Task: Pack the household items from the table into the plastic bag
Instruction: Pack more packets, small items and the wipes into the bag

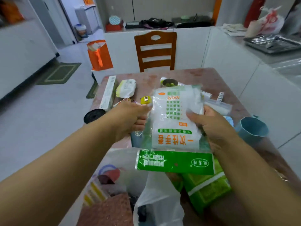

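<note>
Glossy crinkled plastic packet (175,121), wooden chair (155,51), metal tray (272,44).

A packet of gloves (176,121) is held above the middle of the worktop (211,79), between the two hands: the left hand (130,121) at its left edge, the right hand (210,126) at its right edge. Below the packet, at the near edge, lies the plastic bag (156,198), with another packet (206,188) just to its right. Left of the hands, a long box (108,92) lies along the left edge, with a roll (94,115) at its near end and a pouch (126,88) to its right. Behind the gloves sits a small bowl (170,82). A cup (251,129) stands at the right edge. A chair (155,51) stands behind the worktop, and a paper bag (100,55) on the floor to the chair's left.
</note>
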A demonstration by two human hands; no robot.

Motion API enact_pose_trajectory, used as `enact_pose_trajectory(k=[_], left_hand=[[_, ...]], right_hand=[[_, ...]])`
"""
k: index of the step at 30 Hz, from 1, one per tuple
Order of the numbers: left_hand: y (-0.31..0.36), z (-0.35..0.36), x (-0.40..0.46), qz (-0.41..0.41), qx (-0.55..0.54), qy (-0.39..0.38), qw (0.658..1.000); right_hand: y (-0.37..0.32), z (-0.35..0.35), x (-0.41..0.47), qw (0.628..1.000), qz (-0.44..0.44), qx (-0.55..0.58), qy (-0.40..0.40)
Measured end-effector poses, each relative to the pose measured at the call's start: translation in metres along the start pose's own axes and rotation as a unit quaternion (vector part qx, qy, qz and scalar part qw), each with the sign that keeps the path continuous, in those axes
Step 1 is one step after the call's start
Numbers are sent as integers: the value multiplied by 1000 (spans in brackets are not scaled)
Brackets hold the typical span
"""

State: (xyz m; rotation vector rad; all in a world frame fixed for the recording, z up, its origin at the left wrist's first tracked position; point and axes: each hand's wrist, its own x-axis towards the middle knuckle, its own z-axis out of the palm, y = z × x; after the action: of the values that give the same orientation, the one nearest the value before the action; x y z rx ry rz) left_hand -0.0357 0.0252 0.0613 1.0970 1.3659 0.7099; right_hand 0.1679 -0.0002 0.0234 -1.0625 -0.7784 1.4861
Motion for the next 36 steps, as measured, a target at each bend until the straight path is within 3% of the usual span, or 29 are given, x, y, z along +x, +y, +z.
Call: enact_pose_trajectory(k=[3,7,12,19,23,24,26,30,36], left_hand=[[-10,-30,-36,-3,59,65,996],[-29,-71,-93,13,178,86,980],[-62,-102,-146,68,347,108,929],[-93,-102,-171,96,264,18,960],[-104,-96,-169,23,410,109,905],[-105,-99,-166,17,400,141,905],[-103,-109,-161,10,263,206,942],[-99,-140,-150,31,57,280,958],[-100,-158,-143,21,-8,254,967]], right_hand=[[3,20,-18,997,-73,9,-28],[13,47,-45,985,-142,-46,-90],[36,69,-85,958,-208,-165,-105],[75,97,-117,917,-301,-250,-72],[107,105,-119,932,-271,-220,-94],[117,104,-119,931,-261,-232,-103],[128,103,-120,923,-256,-264,-111],[133,104,-111,812,-390,-418,-114],[114,89,-101,691,-208,-655,-225]])
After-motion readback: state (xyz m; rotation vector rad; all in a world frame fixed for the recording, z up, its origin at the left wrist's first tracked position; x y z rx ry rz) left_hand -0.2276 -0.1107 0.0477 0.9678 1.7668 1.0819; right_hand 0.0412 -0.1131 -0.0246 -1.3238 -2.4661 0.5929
